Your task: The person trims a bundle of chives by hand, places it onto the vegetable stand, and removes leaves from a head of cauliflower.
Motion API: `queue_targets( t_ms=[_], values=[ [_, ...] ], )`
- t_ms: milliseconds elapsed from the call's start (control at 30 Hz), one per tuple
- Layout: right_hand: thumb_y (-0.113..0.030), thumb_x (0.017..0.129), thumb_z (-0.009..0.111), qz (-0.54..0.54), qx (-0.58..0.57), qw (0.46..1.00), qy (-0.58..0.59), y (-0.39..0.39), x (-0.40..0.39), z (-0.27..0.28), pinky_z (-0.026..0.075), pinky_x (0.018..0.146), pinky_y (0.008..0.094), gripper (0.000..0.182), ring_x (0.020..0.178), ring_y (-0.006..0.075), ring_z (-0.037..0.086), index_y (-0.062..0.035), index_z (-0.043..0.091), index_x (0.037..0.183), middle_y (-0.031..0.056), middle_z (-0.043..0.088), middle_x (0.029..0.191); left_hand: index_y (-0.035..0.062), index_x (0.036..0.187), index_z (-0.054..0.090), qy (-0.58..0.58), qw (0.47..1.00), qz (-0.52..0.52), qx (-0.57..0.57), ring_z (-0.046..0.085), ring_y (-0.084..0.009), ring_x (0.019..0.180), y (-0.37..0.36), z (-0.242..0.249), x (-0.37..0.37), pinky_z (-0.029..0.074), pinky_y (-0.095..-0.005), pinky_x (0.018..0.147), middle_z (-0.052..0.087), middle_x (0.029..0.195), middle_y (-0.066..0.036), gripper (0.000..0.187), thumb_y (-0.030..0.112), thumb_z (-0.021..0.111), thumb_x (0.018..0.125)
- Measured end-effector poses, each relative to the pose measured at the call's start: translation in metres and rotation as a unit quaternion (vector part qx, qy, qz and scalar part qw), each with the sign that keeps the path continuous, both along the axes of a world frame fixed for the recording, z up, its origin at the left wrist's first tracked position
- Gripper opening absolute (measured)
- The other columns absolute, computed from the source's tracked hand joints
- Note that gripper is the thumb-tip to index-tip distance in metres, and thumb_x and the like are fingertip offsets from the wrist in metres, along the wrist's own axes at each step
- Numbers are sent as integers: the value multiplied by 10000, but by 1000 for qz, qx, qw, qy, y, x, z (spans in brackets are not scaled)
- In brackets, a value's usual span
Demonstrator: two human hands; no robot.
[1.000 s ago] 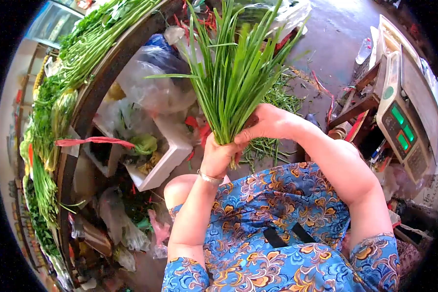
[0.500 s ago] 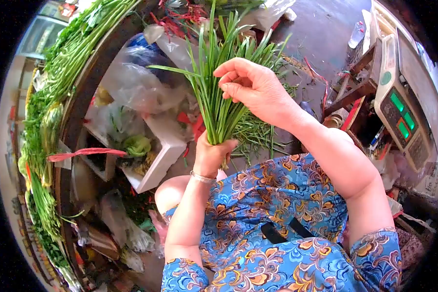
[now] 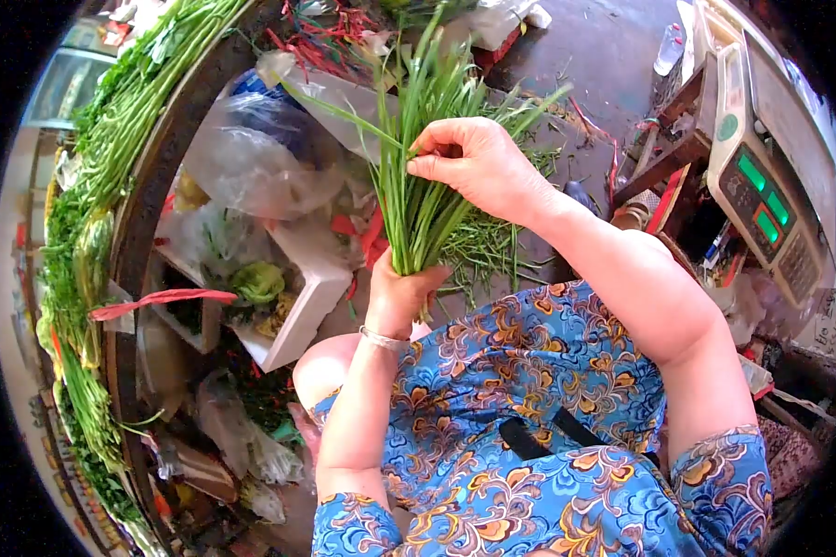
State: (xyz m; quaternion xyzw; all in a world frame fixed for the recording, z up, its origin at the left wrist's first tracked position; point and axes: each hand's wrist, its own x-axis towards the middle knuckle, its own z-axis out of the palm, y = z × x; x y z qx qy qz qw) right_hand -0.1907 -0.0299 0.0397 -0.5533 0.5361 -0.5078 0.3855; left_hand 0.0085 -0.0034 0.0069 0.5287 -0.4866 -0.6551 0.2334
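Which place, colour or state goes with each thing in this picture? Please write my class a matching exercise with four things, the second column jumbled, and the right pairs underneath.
Things:
1. Left hand
2. Right hand
3. Scale
4. Bottle

Place, colour or state:
A. Beside the leaves, partway up the green bunch
B. See-through
C. Wrapped around the lower end of the green bunch
D. Has a display lit up in green

Right pairs: 1-C, 2-A, 3-D, 4-B
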Motion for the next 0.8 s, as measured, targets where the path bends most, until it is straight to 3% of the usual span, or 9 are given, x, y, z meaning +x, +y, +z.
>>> queue_targets(
  t_ms=[67,133,200,400,633,733,800],
  values=[
    [-193,831,685,9,15,1000,-26,1,0,2,499,669,327,218,696,155,619,11,687,908,111,668,755,17,961,584,9,1000,5,7,530,-140,522,0,1,1,424,-272,453,594,731,-34,280,-77,670,712],
    [-187,844,681,25,41,998,-45,4,-4,9,495,661,307,212,687,128,596,15,681,908,63,663,749,16,966,585,18,1000,9,14,531,-140,524,0,1,2,424,-272,452,597,738,-40,279,-74,663,714],
    [-153,892,670,66,103,985,-125,6,-4,13,429,585,206,152,655,28,510,-21,678,968,-40,595,758,14,974,588,40,998,6,44,525,-140,514,-2,1,3,423,-273,446,598,747,-46,280,-73,652,716],
    [-153,907,643,52,52,988,-136,7,-4,11,440,595,209,163,678,41,529,-17,651,997,-31,608,789,18,957,583,27,999,-4,27,522,-134,512,-2,-1,2,425,-271,452,586,729,-36,269,-69,666,717],
    [-112,909,615,32,83,987,-131,7,-6,12,441,577,220,138,672,49,537,-15,647,1002,-19,615,792,22,936,584,-10,1000,-12,-5,517,-125,513,0,4,-1,424,-271,456,580,703,-25,267,-88,677,711],
    [-110,911,608,46,66,992,-96,6,-8,8,451,573,232,141,661,58,549,-3,639,999,-15,615,786,27,933,589,-12,1000,-4,-5,516,-122,516,0,3,1,431,-273,461,582,701,-19,278,-93,688,702],
    [-109,914,592,19,-54,998,16,5,-7,2,466,572,256,162,621,87,553,19,614,1010,25,614,752,32,970,606,-36,998,-6,-42,544,-116,563,0,1,2,450,-265,484,615,756,-14,306,-81,707,704]
  ],
)
